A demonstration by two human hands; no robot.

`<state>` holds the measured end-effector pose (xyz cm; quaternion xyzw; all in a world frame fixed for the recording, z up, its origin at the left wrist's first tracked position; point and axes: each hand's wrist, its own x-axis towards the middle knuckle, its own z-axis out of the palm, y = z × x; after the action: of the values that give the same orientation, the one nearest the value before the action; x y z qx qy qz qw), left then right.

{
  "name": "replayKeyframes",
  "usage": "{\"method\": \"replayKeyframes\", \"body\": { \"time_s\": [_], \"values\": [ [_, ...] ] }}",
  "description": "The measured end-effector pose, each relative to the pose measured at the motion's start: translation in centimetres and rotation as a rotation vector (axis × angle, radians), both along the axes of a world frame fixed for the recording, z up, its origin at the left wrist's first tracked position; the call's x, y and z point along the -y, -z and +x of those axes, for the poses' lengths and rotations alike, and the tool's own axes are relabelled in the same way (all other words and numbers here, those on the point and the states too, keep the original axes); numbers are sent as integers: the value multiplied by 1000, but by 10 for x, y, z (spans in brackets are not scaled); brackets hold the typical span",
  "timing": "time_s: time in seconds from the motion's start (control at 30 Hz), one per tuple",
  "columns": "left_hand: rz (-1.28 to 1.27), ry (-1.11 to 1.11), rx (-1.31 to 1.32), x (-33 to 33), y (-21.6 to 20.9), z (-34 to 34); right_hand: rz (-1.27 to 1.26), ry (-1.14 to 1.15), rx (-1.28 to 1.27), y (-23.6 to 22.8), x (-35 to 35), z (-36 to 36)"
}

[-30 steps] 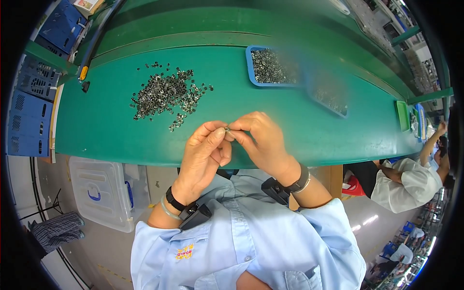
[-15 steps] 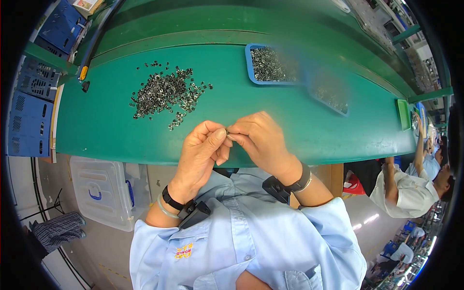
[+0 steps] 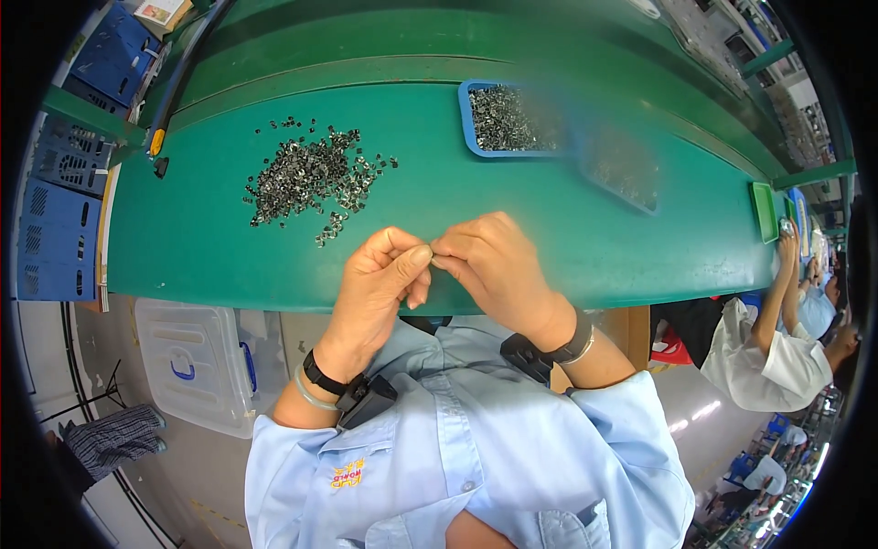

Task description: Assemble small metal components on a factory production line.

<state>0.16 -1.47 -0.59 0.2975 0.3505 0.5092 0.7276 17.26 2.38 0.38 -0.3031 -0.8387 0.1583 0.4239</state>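
My left hand (image 3: pixel 382 279) and my right hand (image 3: pixel 489 265) meet fingertip to fingertip over the near edge of the green table (image 3: pixel 549 229). Between the pinched fingers sits a tiny metal part (image 3: pixel 432 257), mostly hidden. A loose heap of small dark metal parts (image 3: pixel 306 178) lies on the table to the upper left of my hands. A blue tray (image 3: pixel 468 128) holding more such parts stands at the back, right of centre. Both wrists wear dark bands.
A second, blurred tray (image 3: pixel 622 169) lies right of the blue one. Blue crates (image 3: pixel 64 210) stand at the left edge, a clear plastic bin (image 3: pixel 197 361) sits below the table. Another person in white (image 3: pixel 777 352) works at the right end, near a small green tray (image 3: pixel 764 210).
My hands stay pinched together in almost the same place; the fingers shifted only slightly. The person at the right raised an arm toward the table.
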Motion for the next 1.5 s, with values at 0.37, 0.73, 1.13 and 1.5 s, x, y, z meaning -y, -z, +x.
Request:
{"method": "replayKeyframes", "body": {
  "time_s": [0.37, 0.73, 1.13, 1.5],
  "values": [
    [-86, 62, 321, 3, -15, 2, -313, -72, -306, 1, 4, -4],
    [-59, 90, 341, 3, -7, 5, -352, -139, -369, 2, 4, -6],
    [-54, 94, 199, 1, -15, -1, -283, -140, -296, 4, 3, -5],
    [-80, 31, 181, 3, -18, 3, -441, -111, -396, 8, 7, -7]
  ]
}}
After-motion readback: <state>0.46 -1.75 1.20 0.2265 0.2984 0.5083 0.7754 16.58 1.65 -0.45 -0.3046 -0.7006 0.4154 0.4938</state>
